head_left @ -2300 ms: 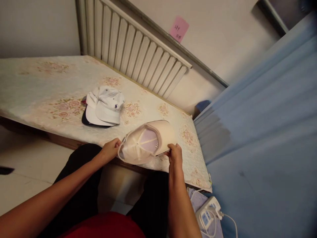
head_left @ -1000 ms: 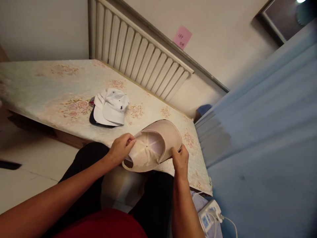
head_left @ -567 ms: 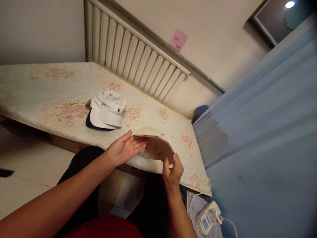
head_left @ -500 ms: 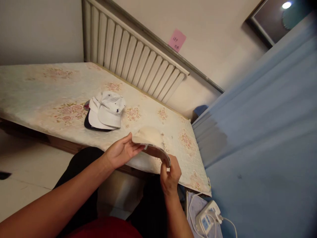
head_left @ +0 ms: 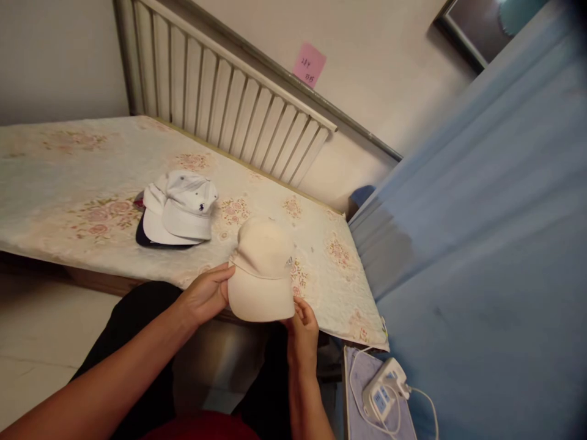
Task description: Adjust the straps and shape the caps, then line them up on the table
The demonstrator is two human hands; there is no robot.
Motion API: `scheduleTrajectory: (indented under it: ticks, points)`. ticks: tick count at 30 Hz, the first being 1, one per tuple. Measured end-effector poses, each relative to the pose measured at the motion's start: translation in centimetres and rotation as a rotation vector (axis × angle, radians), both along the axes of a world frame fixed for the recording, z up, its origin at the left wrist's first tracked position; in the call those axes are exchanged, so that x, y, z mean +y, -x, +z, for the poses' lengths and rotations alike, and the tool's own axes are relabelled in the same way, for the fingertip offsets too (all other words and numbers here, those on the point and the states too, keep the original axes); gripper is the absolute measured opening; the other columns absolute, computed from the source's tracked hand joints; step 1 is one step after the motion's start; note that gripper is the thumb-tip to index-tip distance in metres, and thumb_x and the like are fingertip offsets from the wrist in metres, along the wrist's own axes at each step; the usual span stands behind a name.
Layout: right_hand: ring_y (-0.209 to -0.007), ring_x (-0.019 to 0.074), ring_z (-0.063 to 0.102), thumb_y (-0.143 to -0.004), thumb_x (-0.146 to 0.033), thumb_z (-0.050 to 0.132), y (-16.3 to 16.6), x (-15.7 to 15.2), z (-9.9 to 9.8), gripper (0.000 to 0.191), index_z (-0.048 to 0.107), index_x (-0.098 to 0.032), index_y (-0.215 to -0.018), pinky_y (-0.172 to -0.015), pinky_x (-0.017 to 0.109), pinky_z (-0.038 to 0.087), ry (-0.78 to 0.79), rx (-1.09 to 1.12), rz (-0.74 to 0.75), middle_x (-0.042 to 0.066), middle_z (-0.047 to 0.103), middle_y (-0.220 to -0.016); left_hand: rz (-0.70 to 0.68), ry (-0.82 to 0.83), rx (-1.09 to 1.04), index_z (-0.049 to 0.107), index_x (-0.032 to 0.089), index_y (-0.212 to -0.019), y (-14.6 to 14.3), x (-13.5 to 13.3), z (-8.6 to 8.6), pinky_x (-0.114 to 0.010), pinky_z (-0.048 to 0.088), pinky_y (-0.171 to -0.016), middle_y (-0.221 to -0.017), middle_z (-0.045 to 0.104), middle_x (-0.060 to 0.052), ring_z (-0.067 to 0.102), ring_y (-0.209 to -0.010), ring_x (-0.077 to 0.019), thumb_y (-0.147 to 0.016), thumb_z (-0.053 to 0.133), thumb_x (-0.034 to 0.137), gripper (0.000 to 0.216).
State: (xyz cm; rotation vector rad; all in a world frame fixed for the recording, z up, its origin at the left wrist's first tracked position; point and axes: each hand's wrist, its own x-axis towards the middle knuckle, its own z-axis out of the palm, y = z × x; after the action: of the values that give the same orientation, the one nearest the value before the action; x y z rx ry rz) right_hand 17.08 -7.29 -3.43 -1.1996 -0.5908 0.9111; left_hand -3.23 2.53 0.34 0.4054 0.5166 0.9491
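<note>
I hold a cream baseball cap (head_left: 263, 269) right side up, its brim pointing toward me, over the near edge of a flower-patterned table (head_left: 68, 177). My left hand (head_left: 206, 294) grips the left side of the brim, fingers curled under it. My right hand (head_left: 302, 324) holds the brim's right corner from below. Both hands are closed on the cap.
A stack of caps (head_left: 177, 208), white ones on a dark one, lies on the table to the left. A white radiator (head_left: 229, 104) runs along the wall behind, with a pink note (head_left: 309, 63) above. A blue curtain (head_left: 481, 244) hangs at right. A white power strip (head_left: 384, 394) lies on the floor.
The cream cap was upside down with its inside showing; I turned it over, and now its crown faces up with the brim toward me.
</note>
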Motion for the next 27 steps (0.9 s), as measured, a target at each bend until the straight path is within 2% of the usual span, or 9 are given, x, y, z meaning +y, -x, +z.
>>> scheduleTrajectory:
  ticks: [3,7,12,16,21,27]
  points:
    - [-0.086,0.0174,0.070,-0.070,-0.026,0.077,0.5,0.0,-0.1,0.032,0.070,-0.015,-0.099,-0.079,0.030,0.056,-0.039,0.377,0.108,0.007,0.075,-0.098,-0.042,-0.005,-0.011,0.065,0.008,-0.118,0.1,0.1,-0.7,-0.035,0.058,-0.076,-0.099,0.076,-0.015,0.073,-0.085,-0.0249,-0.086,0.059,0.010,0.033]
    - [-0.096,0.0171,0.070,-0.070,-0.020,0.078,1.0,-0.2,-0.5,0.032,0.072,-0.014,-0.101,-0.087,0.027,0.055,-0.042,0.564,0.186,0.007,0.076,-0.106,-0.101,-0.001,-0.027,0.065,0.012,-0.119,0.1,0.1,-2.0,-0.035,0.057,-0.078,-0.104,0.075,-0.014,0.072,-0.089,-0.0257,-0.087,0.060,0.015,0.033]
    - [-0.091,0.0162,0.071,-0.067,-0.019,0.080,0.8,-0.5,-2.0,0.043,0.071,-0.016,-0.109,-0.086,0.026,0.055,-0.050,0.570,0.296,0.006,0.076,-0.107,-0.061,0.027,-0.101,0.070,0.014,-0.108,0.3,0.6,-3.0,-0.033,0.057,-0.079,-0.098,0.076,-0.010,0.073,-0.085,-0.0233,-0.088,0.057,0.013,0.023]
    - [-0.089,0.0179,0.072,-0.066,-0.021,0.081,0.7,-1.0,-3.3,0.047,0.070,-0.017,-0.111,-0.085,0.028,0.055,-0.047,0.539,0.325,0.005,0.076,-0.107,-0.068,0.110,-0.186,0.072,0.011,-0.098,0.4,0.9,-2.8,-0.041,0.054,-0.090,-0.088,0.077,-0.011,0.073,-0.087,-0.0248,-0.095,0.046,0.020,0.027]
    - [-0.091,0.0186,0.071,-0.066,-0.023,0.080,0.7,-1.5,-4.0,0.049,0.068,-0.018,-0.114,-0.088,0.030,0.054,-0.057,0.536,0.347,0.006,0.075,-0.109,-0.069,0.126,-0.286,0.069,0.010,-0.111,0.3,0.6,-1.9,-0.049,0.049,-0.098,-0.095,0.077,-0.013,0.070,-0.099,-0.0293,-0.098,0.039,0.030,0.038]
    - [-0.086,0.0169,0.071,-0.064,-0.022,0.082,0.6,-2.0,-4.3,0.049,0.069,-0.019,-0.111,-0.085,0.028,0.054,-0.044,0.544,0.329,0.004,0.077,-0.103,-0.023,0.122,-0.299,0.055,0.011,-0.134,0.1,0.6,-1.4,-0.049,0.047,-0.101,-0.103,0.076,-0.013,0.070,-0.101,-0.0286,-0.099,0.035,0.024,0.042]
